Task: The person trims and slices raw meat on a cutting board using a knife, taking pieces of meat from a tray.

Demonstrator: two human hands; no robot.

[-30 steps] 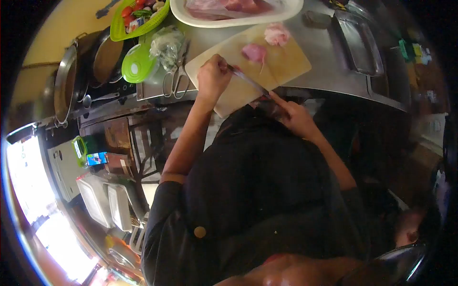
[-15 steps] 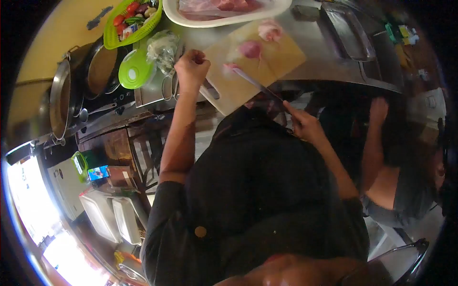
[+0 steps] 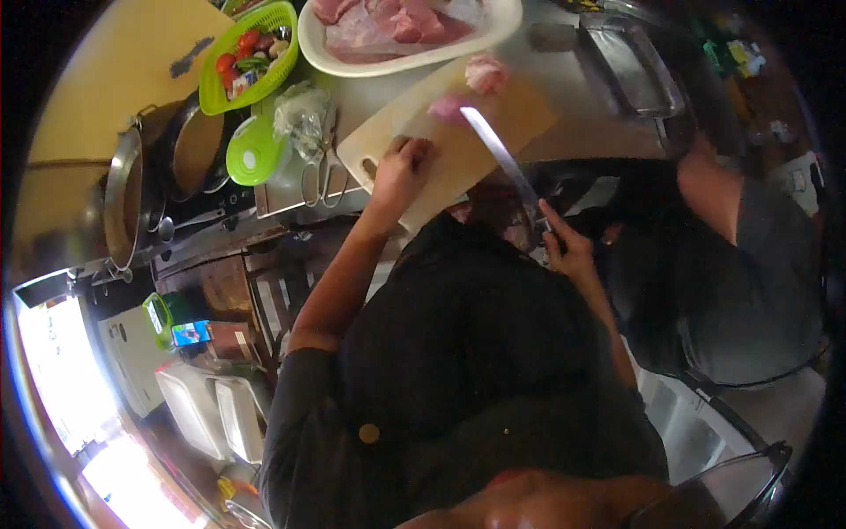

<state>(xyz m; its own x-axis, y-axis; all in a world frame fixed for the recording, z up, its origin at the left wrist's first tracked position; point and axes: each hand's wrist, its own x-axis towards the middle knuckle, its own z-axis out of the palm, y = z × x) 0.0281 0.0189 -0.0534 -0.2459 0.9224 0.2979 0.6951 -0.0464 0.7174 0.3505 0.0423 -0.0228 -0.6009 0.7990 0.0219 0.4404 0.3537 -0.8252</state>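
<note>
My right hand (image 3: 568,242) is closed round the handle of a long knife (image 3: 504,157). Its blade points up and left over the pale cutting board (image 3: 458,167), the tip beside a pink piece of meat (image 3: 448,108). A paler lump of meat (image 3: 486,74) lies farther back on the board. My left hand (image 3: 404,172) is over the board's left part, near the handle slot, with its fingers curled together. Whatever may be in those fingers is hidden. Behind the board stands a white tub (image 3: 352,67) of raw meat.
Left of the board are scissors (image 3: 328,172), a plastic bag (image 3: 301,110), a green lid (image 3: 253,150) and a green basket (image 3: 211,88) of vegetables. Pans (image 3: 123,198) stand farther left. A metal tray (image 3: 626,70) is at the back right. Another person's arm (image 3: 709,189) is close on my right.
My left hand has moved right and nearer me, onto the board. The knife tip has shifted right, from a small meat bit to the pink piece. The other person's arm has moved.
</note>
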